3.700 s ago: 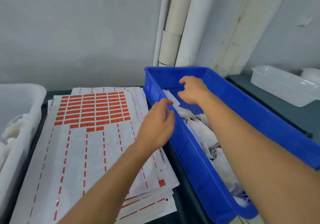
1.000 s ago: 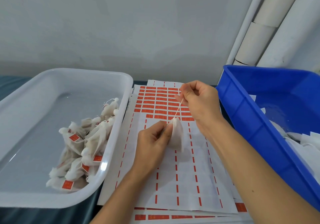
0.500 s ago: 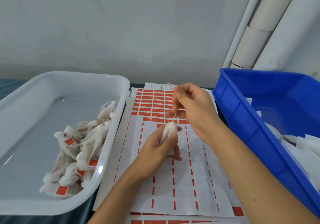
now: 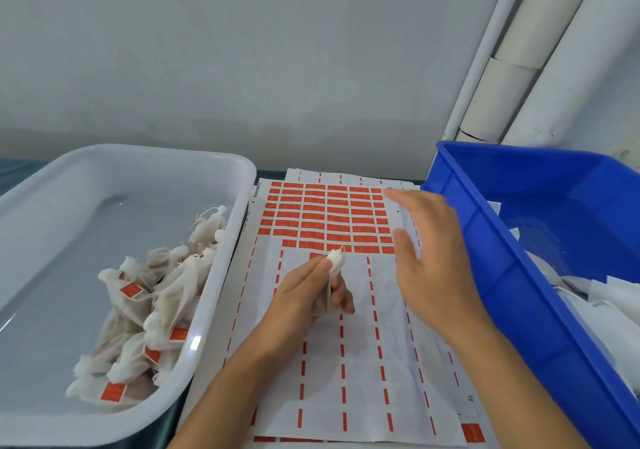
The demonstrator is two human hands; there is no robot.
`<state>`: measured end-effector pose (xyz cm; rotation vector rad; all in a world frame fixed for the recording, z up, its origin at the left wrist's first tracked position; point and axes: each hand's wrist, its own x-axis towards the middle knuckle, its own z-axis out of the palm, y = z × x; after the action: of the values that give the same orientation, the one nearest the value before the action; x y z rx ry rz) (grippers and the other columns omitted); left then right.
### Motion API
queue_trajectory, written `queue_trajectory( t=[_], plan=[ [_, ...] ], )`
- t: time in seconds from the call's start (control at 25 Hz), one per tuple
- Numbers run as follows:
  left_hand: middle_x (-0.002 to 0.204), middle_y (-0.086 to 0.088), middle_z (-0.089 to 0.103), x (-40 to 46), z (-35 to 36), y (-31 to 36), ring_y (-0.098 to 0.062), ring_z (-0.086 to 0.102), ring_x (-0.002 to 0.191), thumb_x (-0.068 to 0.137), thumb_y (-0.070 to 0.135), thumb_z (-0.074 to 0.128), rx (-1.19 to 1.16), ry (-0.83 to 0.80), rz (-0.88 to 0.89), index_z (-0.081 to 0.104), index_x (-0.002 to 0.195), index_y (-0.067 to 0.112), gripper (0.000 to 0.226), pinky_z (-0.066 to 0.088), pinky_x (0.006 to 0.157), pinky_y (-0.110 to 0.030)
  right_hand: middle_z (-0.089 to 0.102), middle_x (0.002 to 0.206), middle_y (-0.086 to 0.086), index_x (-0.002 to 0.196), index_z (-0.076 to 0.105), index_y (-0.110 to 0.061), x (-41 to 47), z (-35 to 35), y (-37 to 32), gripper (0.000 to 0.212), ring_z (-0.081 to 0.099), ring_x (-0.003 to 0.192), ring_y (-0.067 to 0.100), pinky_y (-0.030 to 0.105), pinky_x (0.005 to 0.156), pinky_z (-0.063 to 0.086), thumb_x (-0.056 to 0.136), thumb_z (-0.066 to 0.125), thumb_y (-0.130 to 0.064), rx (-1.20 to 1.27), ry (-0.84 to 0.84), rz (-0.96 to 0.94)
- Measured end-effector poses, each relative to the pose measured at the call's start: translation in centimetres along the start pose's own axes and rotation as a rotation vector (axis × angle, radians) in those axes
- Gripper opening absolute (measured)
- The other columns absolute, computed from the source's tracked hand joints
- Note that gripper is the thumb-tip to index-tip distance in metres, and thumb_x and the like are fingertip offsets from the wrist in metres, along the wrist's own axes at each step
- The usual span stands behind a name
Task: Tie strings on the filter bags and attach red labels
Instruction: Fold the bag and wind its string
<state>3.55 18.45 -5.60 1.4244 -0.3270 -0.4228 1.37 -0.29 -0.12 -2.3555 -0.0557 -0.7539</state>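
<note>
A filter bag is pinched upright in the left hand; the spread right hand is nearer the red labels beyond.

No text, brand or number readable anywhere. Red labels on the label sheet carry faint lighter marks, too blurred to make out. Same for the red labels on the tied filter bags in the white tray: print present but illegible. A small barcode at the sheet's upper left edge, with tiny lines of print along that edge further down, far too small to read. Another dark mark near the sheet's lower right edge, also illegible. Blue bin plain, no marking visible on its wall.
</note>
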Motion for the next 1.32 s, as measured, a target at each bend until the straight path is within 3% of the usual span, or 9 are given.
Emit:
queue_trajectory(
  t=[0.08, 0.2, 0.28, 0.4, 0.64, 0.8, 0.92, 1.04, 1.32],
  plan=[
    [0.081, -0.008, 0.065, 0.0, 0.0, 0.2, -0.025, 0.068, 0.083, 0.101, 0.054, 0.045, -0.014, -0.023, 0.020, 0.064, 0.085, 0.019, 0.043, 0.055, 0.102, -0.048, 0.034, 0.148, -0.042, 0.147, 0.037, -0.052, -0.5, 0.8, -0.8, 0.043, 0.027, 0.139, -0.020, 0.001, 0.106, 0.027, 0.106, 0.044, -0.043, 0.090, -0.330, -0.112],
    [0.085, -0.012, 0.064, -0.2, 0.2, 0.3, -0.026, 0.066, 0.084, 0.107, 0.045, 0.042, -0.053, -0.072, 0.037, 0.067, 0.089, 0.012, 0.044, 0.059, 0.097, -0.046, 0.059, 0.123, -0.039, 0.124, 0.057, -0.053, -0.5, 1.8, -0.6, 0.023, 0.052, 0.121, -0.017, 0.008, 0.092, 0.045, 0.102, 0.053, -0.051, 0.288, -0.617, 0.059],
    [0.084, -0.013, 0.063, -0.2, 0.2, 0.3, -0.027, 0.065, 0.083, 0.107, 0.042, 0.043, -0.096, -0.087, 0.010, 0.068, 0.091, 0.012, 0.043, 0.059, 0.096, -0.049, 0.070, 0.098, -0.024, 0.099, 0.068, -0.042, -0.2, 2.0, -0.1, 0.005, 0.066, 0.101, -0.002, 0.013, 0.079, 0.054, 0.096, 0.066, -0.045, 0.331, -0.515, 0.092],
    [0.085, -0.015, 0.063, -0.1, 0.1, 0.3, -0.025, 0.065, 0.083, 0.110, 0.039, 0.040, -0.139, -0.078, -0.039, 0.071, 0.098, 0.009, 0.045, 0.061, 0.095, -0.049, 0.071, 0.080, -0.020, 0.079, 0.070, -0.037, 0.1, 1.7, 0.3, 0.013, 0.068, 0.084, 0.004, 0.012, 0.072, 0.054, 0.086, 0.071, -0.048, 0.279, -0.336, 0.043],
    [0.093, -0.013, 0.063, -0.4, -0.5, 0.6, -0.024, 0.066, 0.090, 0.105, 0.037, 0.055, -0.200, -0.106, -0.084, 0.072, 0.093, 0.009, 0.035, 0.059, 0.092, -0.039, 0.067, 0.084, -0.024, 0.081, 0.061, -0.045, -0.1, 1.4, 0.2, 0.021, 0.064, 0.088, 0.000, 0.009, 0.070, 0.051, 0.099, 0.063, -0.034, 0.160, -0.326, 0.052],
    [0.103, -0.005, 0.069, -0.2, -0.4, 0.9, -0.019, 0.069, 0.098, 0.099, 0.049, 0.058, -0.331, -0.040, -0.013, 0.076, 0.113, 0.024, 0.034, 0.058, 0.091, -0.037, 0.063, 0.090, -0.021, 0.089, 0.060, -0.034, -2.2, 2.4, -0.1, 0.016, 0.061, 0.090, 0.003, 0.013, 0.079, 0.049, 0.104, 0.057, -0.031, 0.053, -0.333, 0.010],
    [0.116, 0.010, 0.076, 0.1, 0.3, 0.4, -0.015, 0.072, 0.112, 0.101, 0.052, 0.054, -0.063, 0.089, 0.048, 0.075, 0.121, 0.037, 0.033, 0.061, 0.087, -0.027, 0.064, 0.099, -0.017, 0.098, 0.056, -0.034, -3.6, 2.5, -1.2, 0.006, 0.062, 0.088, 0.007, 0.021, 0.087, 0.056, 0.103, 0.057, -0.032, -0.113, -0.359, -0.126],
    [0.099, 0.003, 0.077, 0.1, 0.7, -0.2, -0.018, 0.073, 0.097, 0.108, 0.035, 0.048, 0.164, 0.116, 0.135, 0.075, 0.107, 0.020, 0.031, 0.061, 0.086, -0.027, 0.074, 0.103, -0.003, 0.102, 0.068, -0.022, -3.2, 1.8, -1.8, 0.013, 0.070, 0.090, 0.016, 0.031, 0.085, 0.060, 0.092, 0.076, -0.019, -0.215, -0.268, -0.315],
    [0.081, 0.003, 0.068, -0.3, 1.0, 0.3, -0.011, 0.064, 0.080, 0.098, 0.039, 0.050, 0.259, -0.027, 0.085, 0.069, 0.091, 0.018, 0.029, 0.054, 0.081, -0.019, 0.070, 0.093, -0.025, 0.091, 0.071, -0.037, -1.3, 1.8, -1.0, 0.010, 0.063, 0.100, -0.005, 0.000, 0.080, 0.047, 0.097, 0.068, -0.030, 0.188, -0.321, 0.040]
  ],
)
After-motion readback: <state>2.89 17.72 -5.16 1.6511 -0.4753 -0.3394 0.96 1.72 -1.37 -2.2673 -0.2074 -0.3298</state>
